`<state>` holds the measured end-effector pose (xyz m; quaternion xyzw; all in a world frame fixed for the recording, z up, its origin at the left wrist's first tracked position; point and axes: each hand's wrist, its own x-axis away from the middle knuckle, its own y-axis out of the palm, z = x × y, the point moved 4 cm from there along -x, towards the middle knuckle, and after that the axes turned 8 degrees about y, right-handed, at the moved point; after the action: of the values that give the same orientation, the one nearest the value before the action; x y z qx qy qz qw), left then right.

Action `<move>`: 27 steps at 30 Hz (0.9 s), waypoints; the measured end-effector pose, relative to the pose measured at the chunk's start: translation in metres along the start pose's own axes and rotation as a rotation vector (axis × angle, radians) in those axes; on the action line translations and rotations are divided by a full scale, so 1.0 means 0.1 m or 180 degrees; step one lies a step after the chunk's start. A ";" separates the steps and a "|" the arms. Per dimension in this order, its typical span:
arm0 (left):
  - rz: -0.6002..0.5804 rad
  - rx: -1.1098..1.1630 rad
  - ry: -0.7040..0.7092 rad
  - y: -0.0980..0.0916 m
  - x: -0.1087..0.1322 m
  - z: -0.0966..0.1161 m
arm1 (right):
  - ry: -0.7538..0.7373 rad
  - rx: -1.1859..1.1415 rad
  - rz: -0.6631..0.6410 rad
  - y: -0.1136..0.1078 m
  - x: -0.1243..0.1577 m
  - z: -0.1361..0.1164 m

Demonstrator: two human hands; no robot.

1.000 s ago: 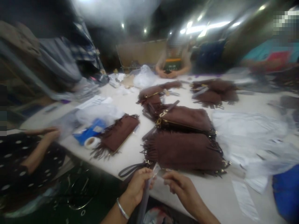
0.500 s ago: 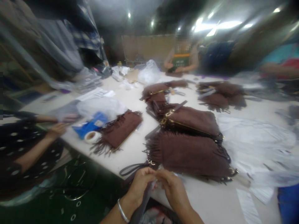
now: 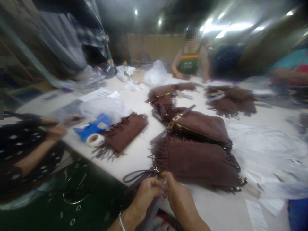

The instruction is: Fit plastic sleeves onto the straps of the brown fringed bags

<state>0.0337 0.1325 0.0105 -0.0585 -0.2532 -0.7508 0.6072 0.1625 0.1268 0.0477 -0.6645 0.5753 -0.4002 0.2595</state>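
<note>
My left hand (image 3: 144,197), with a silver bangle on the wrist, is closed in a pinch at the near edge of the table. My right hand (image 3: 180,199) meets it fingertip to fingertip, also closed. A dark brownish-grey strap (image 3: 152,210) runs from between the fingers down toward my lap. Something pale and clear shows at the fingertips, too blurred to name. Just beyond my hands lies a brown suede bag (image 3: 197,160) with fringe and gold metal fittings. Its thin wrist loop (image 3: 134,175) lies left of my fingers.
A second brown bag (image 3: 202,123) lies behind, and a fringed pouch (image 3: 127,133) to the left. Near it are a white tape roll (image 3: 94,140) and blue packet (image 3: 92,126). Plastic sheets (image 3: 269,154) cover the right. A co-worker's hands (image 3: 59,130) are at left; another person sits opposite.
My hands stay together at the strap; the right fingers have shifted slightly over the left ones. The view has moved a little. The person opposite has spread their hands apart.
</note>
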 end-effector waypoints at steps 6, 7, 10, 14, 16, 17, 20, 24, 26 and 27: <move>-0.0054 -0.0009 0.0107 0.01 0.02 -0.01 | 0.0122 0.0028 -0.0070 0.03 -0.02 0.05; -0.0090 -0.0002 0.0147 0.01 0.02 0.01 | 0.0145 -0.0032 -0.0060 0.03 -0.02 0.05; -0.0054 -0.0014 0.0219 0.01 0.01 0.01 | 0.0231 -0.0326 -0.0008 0.04 0.00 0.06; 0.0200 -0.0031 0.0268 -0.01 0.00 -0.07 | 0.0336 -0.0770 0.0132 0.08 0.04 0.08; 0.0240 0.0087 0.0272 0.00 0.00 -0.10 | 0.0338 -0.1021 0.0208 0.10 0.08 0.09; 0.0247 0.0184 0.0252 0.00 0.00 -0.12 | 0.0313 -0.1173 0.0234 0.12 0.09 0.09; 0.0289 0.0518 0.0065 0.03 0.01 -0.14 | 0.0225 -0.1622 0.0217 0.16 0.14 0.12; 0.0309 0.0655 -0.0022 0.05 0.01 -0.11 | 0.0161 -0.1774 0.0242 0.18 0.15 0.16; 0.0293 0.0655 -0.0020 0.07 0.01 -0.07 | 0.0094 -0.1719 0.0290 0.19 0.16 0.18; 0.0289 0.0660 -0.0031 0.08 0.02 -0.06 | 0.0049 -0.1675 0.0315 0.19 0.16 0.19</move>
<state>0.0419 0.1274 0.0086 -0.0105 -0.3295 -0.6921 0.6421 0.1679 0.1054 0.0258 -0.6771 0.6933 -0.2288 0.0927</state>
